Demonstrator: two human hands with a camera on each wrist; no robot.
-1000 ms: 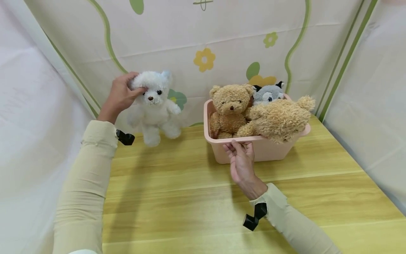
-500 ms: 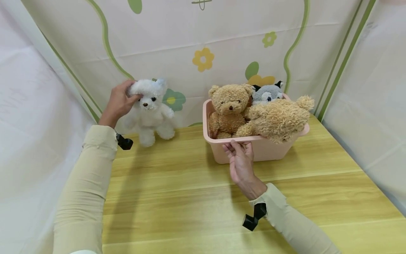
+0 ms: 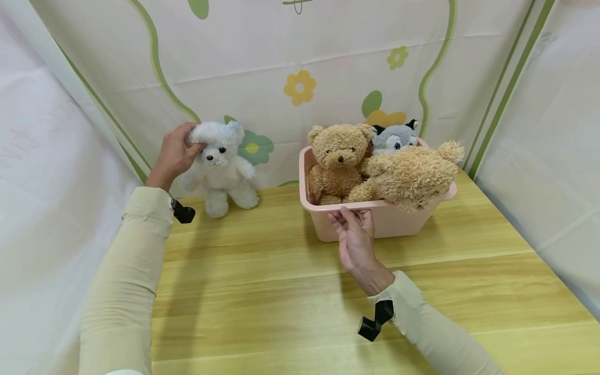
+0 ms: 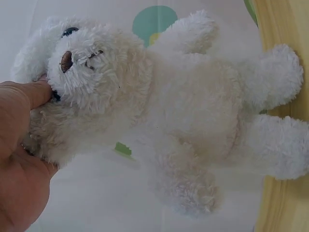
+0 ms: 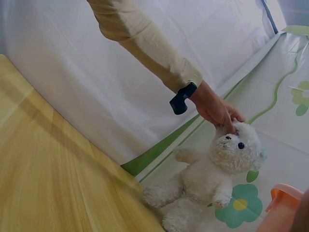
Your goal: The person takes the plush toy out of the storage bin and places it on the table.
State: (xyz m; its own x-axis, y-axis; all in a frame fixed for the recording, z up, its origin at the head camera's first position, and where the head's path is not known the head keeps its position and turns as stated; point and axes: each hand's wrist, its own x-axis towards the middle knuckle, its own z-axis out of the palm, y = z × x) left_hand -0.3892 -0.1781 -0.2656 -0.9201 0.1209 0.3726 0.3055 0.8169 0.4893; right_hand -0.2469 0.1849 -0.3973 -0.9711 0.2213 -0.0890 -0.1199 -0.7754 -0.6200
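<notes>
My left hand grips a white teddy bear by one side of its head, thumb beside the eye. The bear is upright at the table's back left, its feet right at the tabletop. In the left wrist view the thumb presses into the fur of the head. My right hand pinches the front rim of a pink bin, thumb uppermost. Inside the bin sit a brown teddy bear, a shaggy tan plush lying over the front rim, and a grey plush with black ears behind it.
The wooden table runs up to a white cloth backdrop with printed flowers. White cloth walls stand at both sides. Black cameras are strapped to both wrists.
My left hand has lowered the white teddy bear and shifted it slightly left, bringing its feet to the tabletop. The right hand and the bin have stayed in place.
</notes>
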